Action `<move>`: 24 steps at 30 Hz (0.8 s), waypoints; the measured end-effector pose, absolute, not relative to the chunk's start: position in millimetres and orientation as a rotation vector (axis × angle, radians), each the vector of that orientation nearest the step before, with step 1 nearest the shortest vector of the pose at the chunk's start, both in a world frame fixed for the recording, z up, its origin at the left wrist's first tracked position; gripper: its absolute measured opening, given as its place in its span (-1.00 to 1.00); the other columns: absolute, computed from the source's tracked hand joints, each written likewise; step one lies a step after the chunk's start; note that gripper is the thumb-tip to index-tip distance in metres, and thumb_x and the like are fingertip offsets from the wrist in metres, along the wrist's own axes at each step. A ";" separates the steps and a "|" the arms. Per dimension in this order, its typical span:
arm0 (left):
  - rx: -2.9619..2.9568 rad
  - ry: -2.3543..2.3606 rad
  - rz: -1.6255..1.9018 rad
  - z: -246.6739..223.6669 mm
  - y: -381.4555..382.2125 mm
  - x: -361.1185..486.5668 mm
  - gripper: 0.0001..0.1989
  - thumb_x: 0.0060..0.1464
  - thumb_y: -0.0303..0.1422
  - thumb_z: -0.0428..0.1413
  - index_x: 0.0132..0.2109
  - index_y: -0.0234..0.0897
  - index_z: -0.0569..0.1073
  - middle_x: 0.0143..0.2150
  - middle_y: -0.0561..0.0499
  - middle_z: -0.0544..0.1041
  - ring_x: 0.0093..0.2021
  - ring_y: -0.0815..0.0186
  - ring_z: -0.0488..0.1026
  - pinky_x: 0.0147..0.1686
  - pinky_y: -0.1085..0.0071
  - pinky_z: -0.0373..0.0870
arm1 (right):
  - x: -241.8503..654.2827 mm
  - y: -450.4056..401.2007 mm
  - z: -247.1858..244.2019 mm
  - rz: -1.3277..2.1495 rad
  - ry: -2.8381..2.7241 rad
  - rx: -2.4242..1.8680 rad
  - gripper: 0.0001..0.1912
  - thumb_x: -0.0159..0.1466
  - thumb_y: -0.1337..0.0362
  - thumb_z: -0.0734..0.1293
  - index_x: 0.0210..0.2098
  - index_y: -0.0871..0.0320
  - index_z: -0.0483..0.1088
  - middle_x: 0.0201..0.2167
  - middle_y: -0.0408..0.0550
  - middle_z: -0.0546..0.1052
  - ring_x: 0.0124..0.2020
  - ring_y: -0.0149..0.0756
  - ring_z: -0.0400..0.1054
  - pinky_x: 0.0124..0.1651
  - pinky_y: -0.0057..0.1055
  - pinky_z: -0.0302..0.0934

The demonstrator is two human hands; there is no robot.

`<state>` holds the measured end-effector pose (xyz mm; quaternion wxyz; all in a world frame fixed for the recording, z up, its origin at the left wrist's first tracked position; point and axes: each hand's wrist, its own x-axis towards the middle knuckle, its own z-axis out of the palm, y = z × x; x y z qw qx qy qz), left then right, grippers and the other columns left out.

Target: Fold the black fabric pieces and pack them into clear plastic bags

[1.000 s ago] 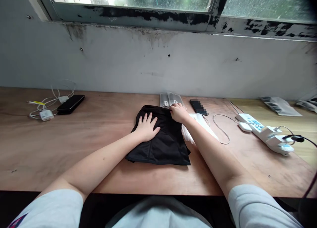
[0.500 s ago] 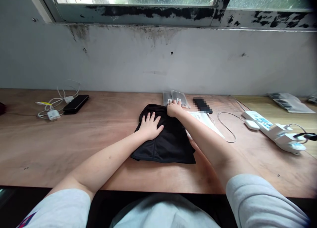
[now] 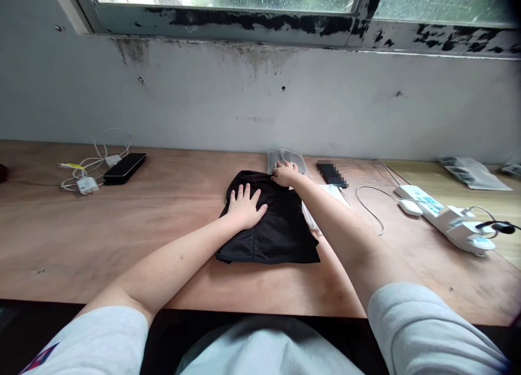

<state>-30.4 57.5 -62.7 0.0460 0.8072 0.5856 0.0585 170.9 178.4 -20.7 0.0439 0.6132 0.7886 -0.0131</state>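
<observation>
A black cloth (image 3: pixel 277 234) lies folded on the wooden table, near the middle of the view. My left hand (image 3: pixel 245 208) rests flat on its upper left part with the fingers spread. At the cloth's top right edge, my right hand (image 3: pixel 285 173) has its fingers bent together and pinches the fabric. Just behind that hand are grey plastic packets (image 3: pixel 300 160), partly covered by it. A white sheet or bag (image 3: pixel 311 215) shows under my right forearm, beside the cloth.
A black case (image 3: pixel 125 168) and white cables with a charger (image 3: pixel 87 185) lie at the left. Behind on the right is a pixelated dark phone-like object (image 3: pixel 332 174). A white power strip (image 3: pixel 431 207) with plugs and a clear packet (image 3: pixel 474 172) are farther right.
My right hand has shifted slightly to the left, and the cloth's upper right edge has moved a little with it. My left hand keeps its place on the cloth.
</observation>
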 end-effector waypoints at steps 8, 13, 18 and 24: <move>2.463 1.781 0.186 -62.6 58.5 -31.1 -0.23 0.29 0.14 -0.23 0.48 -0.17 0.07 0.54 -0.22 -0.12 0.51 -0.20 -0.25 0.38 -0.21 -0.23 | 171.6 188.8 -34.8 -0.089 2.441 1.929 -0.42 0.42 -0.09 0.08 0.28 0.00 0.35 0.48 0.05 0.04 0.48 0.23 -0.31 0.33 0.37 -0.35; 2.460 1.781 0.179 -62.2 58.3 -31.1 -0.23 0.29 0.14 -0.23 0.48 -0.17 0.07 0.54 -0.21 -0.12 0.51 -0.20 -0.25 0.38 -0.21 -0.23 | 171.8 187.8 -24.2 -0.043 2.569 1.961 -0.45 0.43 -0.08 0.08 0.24 0.00 0.38 0.40 0.06 0.21 0.41 0.17 -0.12 0.34 0.27 -0.23; 2.469 1.771 0.235 -64.1 58.8 -31.5 -0.25 0.29 0.13 -0.18 0.46 -0.17 0.10 0.53 -0.23 -0.09 0.51 -0.20 -0.23 0.38 -0.21 -0.22 | 165.4 178.0 2.6 0.054 2.901 2.178 -0.41 0.46 0.00 0.05 0.35 0.16 0.21 0.39 0.17 0.18 0.35 0.04 0.02 0.32 -0.10 0.02; 2.315 1.704 0.636 -66.8 72.8 -36.8 -0.43 0.37 -0.01 -0.19 0.31 -0.20 0.34 0.41 -0.22 0.24 0.45 -0.14 0.06 0.36 -0.19 -0.08 | 158.9 132.7 16.9 0.165 3.388 1.939 -0.27 0.31 0.30 0.27 0.43 0.16 0.01 0.41 0.17 0.11 0.37 -0.04 0.05 0.34 -0.13 0.05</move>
